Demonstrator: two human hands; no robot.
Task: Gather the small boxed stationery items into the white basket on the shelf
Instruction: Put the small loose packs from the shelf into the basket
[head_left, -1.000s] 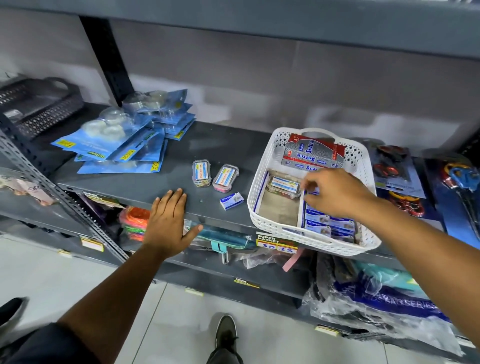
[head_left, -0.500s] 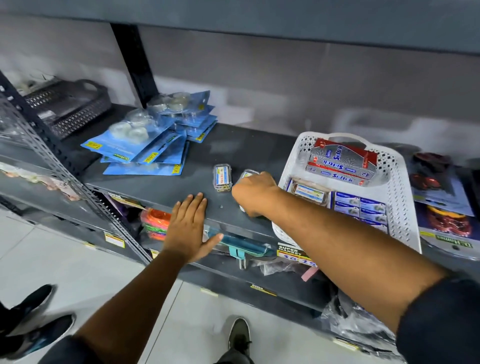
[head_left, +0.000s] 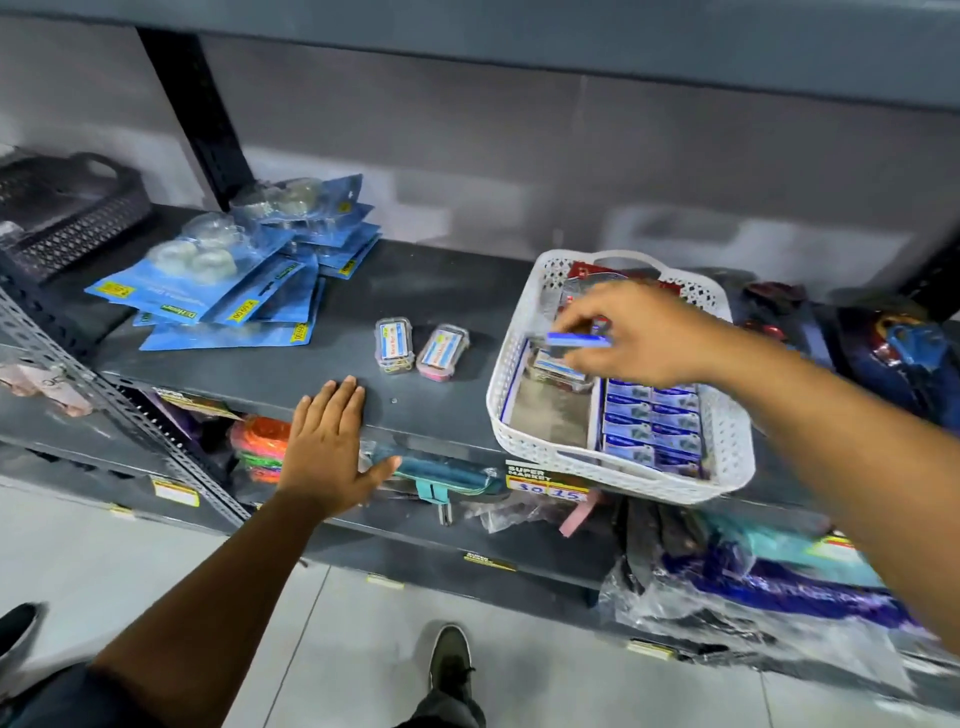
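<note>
The white basket stands on the grey shelf at the right. It holds rows of small blue boxes, a clear case and red packs at the back. My right hand hovers over the basket's left half, pinching a small blue box between thumb and fingers. Two clear plastic cases lie on the shelf left of the basket: one with a blue label, one with pink contents. My left hand rests flat on the shelf's front edge, fingers spread, holding nothing.
A pile of blue blister packs lies at the back left, beside a dark basket. Packaged scissors sit right of the white basket. Bagged goods fill the lower shelf. A black upright post rises behind.
My right hand picked the small blue box off the shelf and carried it right, over the basket. The left hand stayed on the shelf edge.
</note>
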